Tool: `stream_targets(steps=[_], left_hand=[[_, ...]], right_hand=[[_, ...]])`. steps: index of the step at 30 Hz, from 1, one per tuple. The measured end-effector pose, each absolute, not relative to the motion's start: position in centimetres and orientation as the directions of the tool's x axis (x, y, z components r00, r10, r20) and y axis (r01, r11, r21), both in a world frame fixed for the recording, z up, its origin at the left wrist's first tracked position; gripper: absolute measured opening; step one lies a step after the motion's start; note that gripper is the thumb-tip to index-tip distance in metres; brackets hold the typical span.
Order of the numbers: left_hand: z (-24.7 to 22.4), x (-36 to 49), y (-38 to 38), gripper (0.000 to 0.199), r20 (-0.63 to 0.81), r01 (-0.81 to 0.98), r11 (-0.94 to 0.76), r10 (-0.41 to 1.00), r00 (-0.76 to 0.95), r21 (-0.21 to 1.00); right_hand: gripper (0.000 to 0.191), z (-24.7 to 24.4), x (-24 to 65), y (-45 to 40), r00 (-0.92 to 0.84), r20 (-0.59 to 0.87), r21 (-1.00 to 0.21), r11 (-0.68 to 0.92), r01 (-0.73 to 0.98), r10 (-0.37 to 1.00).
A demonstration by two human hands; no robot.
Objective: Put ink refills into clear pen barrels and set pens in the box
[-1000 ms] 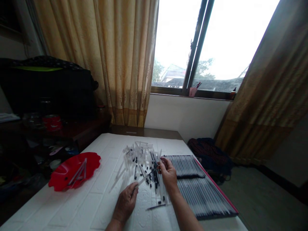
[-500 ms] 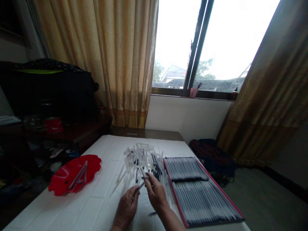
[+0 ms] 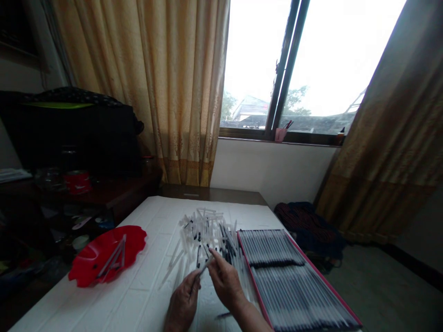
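Note:
My left hand (image 3: pixel 182 303) and my right hand (image 3: pixel 224 282) meet low on the white brick-patterned table top (image 3: pixel 128 295). Between them is a clear plastic tube (image 3: pixel 206 267), gripped by my left fingers, with my right fingertips pinching at it. Just beyond lies a loose pile of clear tubes and small black pieces (image 3: pixel 207 235). To the right of my right hand sits a red-rimmed tray (image 3: pixel 255 286) of tightly packed rows of black-and-clear pen-like sticks. A wavy red plate (image 3: pixel 135 240) on the left holds several clear tubes.
A black bag (image 3: pixel 69 129) and a dark shelf (image 3: pixel 114 196) with clutter stand left of the table. Gold curtains (image 3: pixel 173 92) flank a bright window (image 3: pixel 256 64). A dark fabric bundle (image 3: pixel 304 221) lies on the floor right of the table.
My right hand has moved left off the tray's edge, closer to my left hand, and both now meet at the tube. The view has tilted slightly upward, so the table sits lower.

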State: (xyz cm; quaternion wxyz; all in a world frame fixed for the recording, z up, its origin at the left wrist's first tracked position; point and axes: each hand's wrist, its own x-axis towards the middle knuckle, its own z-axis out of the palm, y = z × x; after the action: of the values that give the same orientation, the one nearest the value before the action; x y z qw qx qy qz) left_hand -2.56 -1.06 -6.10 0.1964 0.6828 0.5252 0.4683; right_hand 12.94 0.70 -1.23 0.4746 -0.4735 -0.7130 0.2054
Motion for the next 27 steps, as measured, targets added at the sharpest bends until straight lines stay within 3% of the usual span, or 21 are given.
stream_targets(steps=[3, 5, 7, 17, 23, 27], left_hand=[[-5.9, -2.5, -1.0, 0.032, 0.439, 0.547, -0.361, 0.898, -0.013, 0.755], [-5.8, -2.5, -1.0, 0.032, 0.449, 0.546, -0.364, 0.893, -0.025, 0.755], [-5.8, -2.6, -0.9, 0.031, 0.457, 0.540, -0.372, 0.889, -0.027, 0.756], [-6.8, -2.9, -0.7, 0.034, 0.456, 0.559, -0.359, 0.889, -0.039, 0.747], [-7.0, -2.9, -0.7, 0.035, 0.466, 0.577, -0.363, 0.884, -0.035, 0.731], [-6.8, -2.7, -0.8, 0.035, 0.490, 0.588, -0.377, 0.871, -0.038, 0.715]], right_hand=[[0.051, -0.9, 14.2, 2.4, -0.027, 0.426, -0.730, 0.361, 0.580, 0.904], [0.047, -0.4, 15.3, 3.9, -0.032, 0.359, -0.560, 0.243, 0.792, 0.933], [0.038, 0.2, 16.1, 5.4, -0.050, 0.317, -0.462, 0.201, 0.864, 0.947], [0.023, 0.6, 15.1, 8.1, -0.258, 0.141, -0.181, 0.281, 0.942, 0.956], [0.026, -0.5, 15.2, 8.4, -0.231, 0.122, -0.160, 0.249, 0.955, 0.965], [0.022, -0.7, 15.5, 8.8, -0.206, 0.120, -0.285, 0.232, 0.930, 0.971]])
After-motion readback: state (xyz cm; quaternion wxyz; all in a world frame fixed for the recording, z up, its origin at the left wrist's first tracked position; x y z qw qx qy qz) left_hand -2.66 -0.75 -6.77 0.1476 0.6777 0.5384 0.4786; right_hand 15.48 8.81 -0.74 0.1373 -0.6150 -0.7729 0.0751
